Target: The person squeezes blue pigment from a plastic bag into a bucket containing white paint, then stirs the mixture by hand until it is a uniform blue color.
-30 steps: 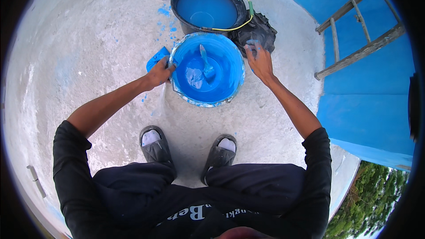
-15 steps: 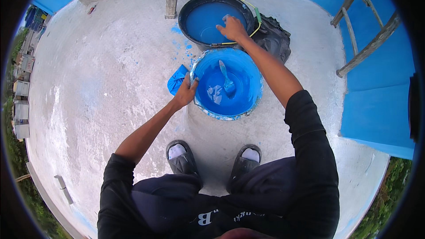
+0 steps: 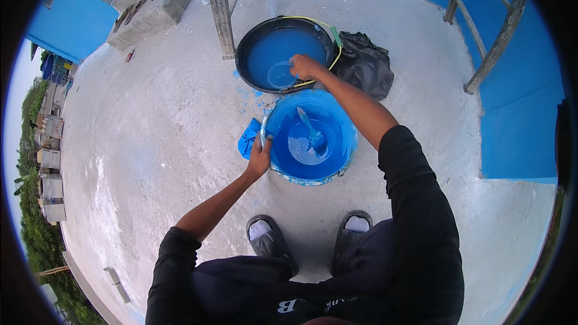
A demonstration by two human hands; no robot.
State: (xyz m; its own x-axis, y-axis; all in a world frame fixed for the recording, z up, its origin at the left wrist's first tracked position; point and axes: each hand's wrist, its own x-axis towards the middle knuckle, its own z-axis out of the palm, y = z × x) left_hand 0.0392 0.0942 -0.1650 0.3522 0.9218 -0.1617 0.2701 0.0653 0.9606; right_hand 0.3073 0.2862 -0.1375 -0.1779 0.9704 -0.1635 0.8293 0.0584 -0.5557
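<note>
A light-blue bucket (image 3: pixel 337 120) with blue paint and a paint-coated brush (image 3: pixel 307 123) inside stands on the floor. My left hand (image 3: pixel 261 151) grips its left rim. Just behind it is a black bucket (image 3: pixel 253 31) of murky blue water, with a yellow handle and green grip. My right hand (image 3: pixel 304 67) is in that bucket at the water's surface, fingers curled, their tips hidden; what they hold I cannot make out. Blue crumpled plastic (image 3: pixel 246 138) lies left of the paint bucket, and a crumpled black sheet or bag (image 3: pixel 367 66) right of the black bucket.
A pale concrete floor (image 3: pixel 150 174) lies around me. Wooden posts (image 3: pixel 220 18) stand behind the buckets, a wooden ladder-like frame (image 3: pixel 494 54) by the blue wall (image 3: pixel 518 132). A concrete step (image 3: pixel 150 24) with a dark bag is at back left, boxes (image 3: pixel 51 162) beyond the left edge.
My right hand has moved from right of the paint bucket up over the black bucket and down to its water. My left hand stays on the rim; the view has shifted.
</note>
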